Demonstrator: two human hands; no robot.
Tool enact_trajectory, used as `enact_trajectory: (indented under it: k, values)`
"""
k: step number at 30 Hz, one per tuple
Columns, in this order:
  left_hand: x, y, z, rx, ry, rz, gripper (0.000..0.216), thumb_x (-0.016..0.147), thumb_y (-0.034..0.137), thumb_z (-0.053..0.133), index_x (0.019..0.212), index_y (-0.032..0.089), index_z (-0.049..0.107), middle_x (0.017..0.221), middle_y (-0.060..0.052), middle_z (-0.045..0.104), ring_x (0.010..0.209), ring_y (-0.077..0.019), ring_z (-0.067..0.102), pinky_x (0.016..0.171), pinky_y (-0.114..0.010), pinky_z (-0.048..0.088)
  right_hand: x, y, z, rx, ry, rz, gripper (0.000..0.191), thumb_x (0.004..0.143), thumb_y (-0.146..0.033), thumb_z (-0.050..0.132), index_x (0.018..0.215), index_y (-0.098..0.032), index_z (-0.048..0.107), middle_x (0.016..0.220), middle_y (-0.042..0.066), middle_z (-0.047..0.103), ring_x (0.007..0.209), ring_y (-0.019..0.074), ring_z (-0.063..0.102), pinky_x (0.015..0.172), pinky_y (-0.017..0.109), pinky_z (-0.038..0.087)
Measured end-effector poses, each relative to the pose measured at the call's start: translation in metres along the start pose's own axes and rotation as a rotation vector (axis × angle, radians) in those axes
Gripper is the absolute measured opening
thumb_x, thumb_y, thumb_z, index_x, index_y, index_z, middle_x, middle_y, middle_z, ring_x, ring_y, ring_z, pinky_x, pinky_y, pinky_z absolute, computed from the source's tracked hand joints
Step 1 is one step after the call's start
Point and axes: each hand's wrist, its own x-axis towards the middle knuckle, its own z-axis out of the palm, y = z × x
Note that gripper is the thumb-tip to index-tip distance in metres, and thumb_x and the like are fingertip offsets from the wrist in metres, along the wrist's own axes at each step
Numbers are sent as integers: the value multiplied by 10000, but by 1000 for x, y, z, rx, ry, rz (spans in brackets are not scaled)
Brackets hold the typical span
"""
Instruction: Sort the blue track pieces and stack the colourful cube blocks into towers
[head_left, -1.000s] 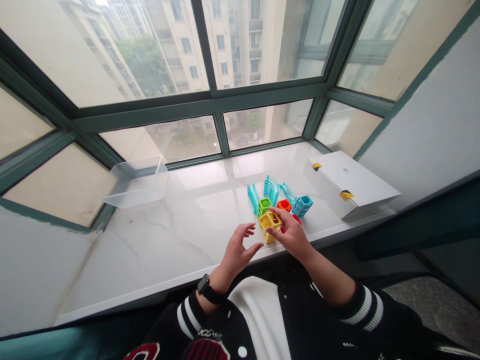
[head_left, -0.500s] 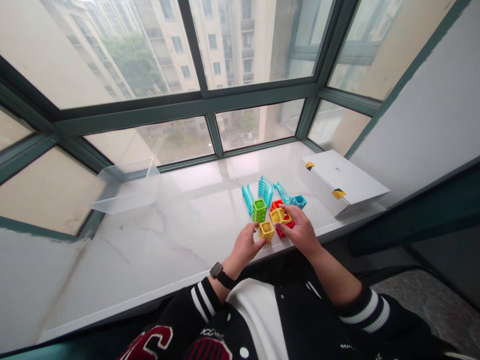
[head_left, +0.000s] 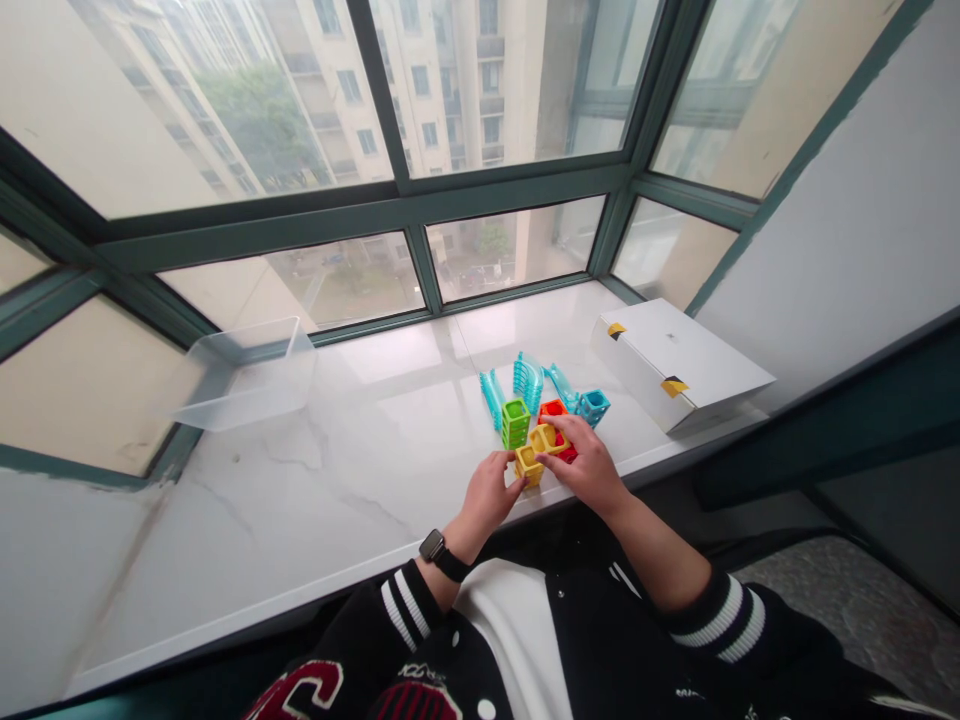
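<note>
My left hand [head_left: 491, 493] grips a yellow toy block [head_left: 529, 466] between thumb and fingers at the front of the sill. In my right hand [head_left: 587, 462] is a second yellow block [head_left: 546, 438], pinched just above and to the right of the first; whether the two touch I cannot tell. Red blocks [head_left: 555, 410] stand behind and partly under my right hand. A green block stack [head_left: 515, 424] is upright just behind the left-hand block. Farther back lie light-blue curved track pieces [head_left: 529, 375] and a blue block [head_left: 593, 405].
A white box [head_left: 686, 350] with yellow-and-black tabs sits at the right by the wall. At the left stands a clear plastic bin [head_left: 277, 385]. The marble-patterned sill [head_left: 300, 500] ends in a front edge close to my body, and windows rise behind it.
My right hand has brought its yellow block left and slightly down, close to the block in my left hand. The left hand stays nearly in place. The view has shifted slightly.
</note>
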Motion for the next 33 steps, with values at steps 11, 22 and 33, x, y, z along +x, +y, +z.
enact_trajectory:
  k: [11, 22, 33]
  values:
    - [0, -5, 0, 101, -20, 109, 299, 939, 337, 728, 1213, 241, 656, 1129, -81, 728, 1033, -264, 714, 916, -420, 588, 0, 0, 2, 1, -55, -1, 510, 928, -498, 755, 1374, -272, 658, 1265, 107, 689, 1198, 324, 661, 1091, 509, 532]
    - [-1, -3, -2, 53, -13, 111, 260, 942, 316, 715, 1182, 239, 652, 1132, -71, 731, 990, -246, 718, 874, -396, 594, 0, -1, 7, -39, -93, 1, 510, 914, -463, 764, 1378, -279, 664, 1284, 112, 685, 1217, 336, 658, 1104, 540, 529]
    - [-3, -1, -4, 56, -4, 115, 232, 949, 315, 706, 1165, 248, 654, 1112, -64, 731, 984, -239, 723, 865, -376, 590, 5, -7, 21, -132, -195, 18, 477, 896, -389, 785, 1347, -267, 685, 1213, 110, 698, 1142, 335, 679, 1034, 522, 548]
